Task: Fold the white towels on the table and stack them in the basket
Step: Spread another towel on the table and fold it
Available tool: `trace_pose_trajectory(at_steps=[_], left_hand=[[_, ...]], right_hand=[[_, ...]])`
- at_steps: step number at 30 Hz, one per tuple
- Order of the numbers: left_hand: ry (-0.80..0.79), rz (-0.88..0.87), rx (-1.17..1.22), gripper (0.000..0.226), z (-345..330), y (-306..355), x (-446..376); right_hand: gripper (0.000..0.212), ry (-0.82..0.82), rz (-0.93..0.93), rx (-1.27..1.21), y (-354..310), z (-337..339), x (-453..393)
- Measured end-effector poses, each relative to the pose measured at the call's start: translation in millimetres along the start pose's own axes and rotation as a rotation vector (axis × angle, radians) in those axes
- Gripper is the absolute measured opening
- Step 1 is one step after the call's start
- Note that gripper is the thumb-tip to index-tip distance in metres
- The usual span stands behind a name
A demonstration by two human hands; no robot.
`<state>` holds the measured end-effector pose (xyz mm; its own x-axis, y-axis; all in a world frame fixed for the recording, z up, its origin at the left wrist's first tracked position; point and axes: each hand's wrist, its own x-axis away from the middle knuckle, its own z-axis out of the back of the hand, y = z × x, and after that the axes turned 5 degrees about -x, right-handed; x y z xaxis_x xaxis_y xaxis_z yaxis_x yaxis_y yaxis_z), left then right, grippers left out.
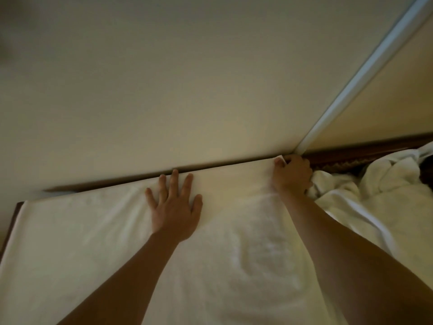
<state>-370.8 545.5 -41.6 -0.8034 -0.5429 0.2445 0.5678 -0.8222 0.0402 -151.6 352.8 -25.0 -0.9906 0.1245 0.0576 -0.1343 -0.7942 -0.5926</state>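
— Across the dark wooden surface (14, 221) lies the flat white cotton towel (93, 242); what pins it?
— Left hand (174, 207), flat with fingers spread. Right hand (291, 174) pinches the far corner.
— Risk?
— Tugging could drag in the crumpled white towel heap (375, 195).

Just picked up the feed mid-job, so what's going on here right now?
A person is spreading a white towel flat on the dark wooden table against the wall. The left hand presses flat on it near the far edge, while the right hand pinches the far right corner. More towels lie crumpled to the right, unfolded. No basket is in view.
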Motion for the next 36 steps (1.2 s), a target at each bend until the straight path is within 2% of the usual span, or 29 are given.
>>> trace_pose_trajectory(at_steps=[1,3,4,6,7,9,19,24,27,30,34,36], left_hand=[[-0.005,0.006,0.014,0.07,0.8,0.5,0.1],[0.001,-0.009,0.038,0.069,2.3,3.8,4.5],[0.006,-0.03,0.043,0.07,2.8,5.8,8.9],[0.005,-0.061,0.045,0.073,0.9,2.3,20.1],[0.009,-0.063,0.038,0.073,-1.0,-4.4,24.4],[0.02,-0.035,0.009,0.072,-1.6,-31.9,29.9],[0.017,0.26,0.017,0.08,0.9,-213.6,54.5],[0.003,0.345,0.04,0.076,2.8,-270.1,59.6],[0.002,0.353,0.095,0.071,3.9,-290.9,60.7],[0.075,0.321,0.211,0.067,4.5,-298.1,63.8],[0.27,0.331,0.601,0.061,6.0,-304.3,70.4],[0.305,0.34,0.76,0.063,8.9,-316.5,73.2]], right_hand=[[0.032,0.061,0.048,0.038,-4.3,0.6,10.0],[0.03,0.128,0.319,0.064,-11.5,-1.0,40.2],[0.031,0.062,0.478,0.091,-12.7,-5.4,57.4],[0.046,-0.23,0.651,0.218,-15.1,-17.9,91.4],[0.056,-0.357,0.645,0.306,-14.2,-23.8,101.3],[0.066,-0.45,0.613,0.416,-10.0,-33.3,108.8],[0.069,-0.415,0.616,0.48,-6.0,-38.4,108.8],[0.065,-0.396,0.599,0.49,-9.6,-36.7,110.0],[0.061,-0.332,0.497,0.468,-25.8,-40.1,130.8],[0.057,-0.236,0.432,0.314,-55.4,-52.3,200.5],[0.052,-0.275,0.496,0.235,-86.2,-75.8,349.5],[0.041,-0.284,0.534,0.196,-98.8,-83.0,424.9]])
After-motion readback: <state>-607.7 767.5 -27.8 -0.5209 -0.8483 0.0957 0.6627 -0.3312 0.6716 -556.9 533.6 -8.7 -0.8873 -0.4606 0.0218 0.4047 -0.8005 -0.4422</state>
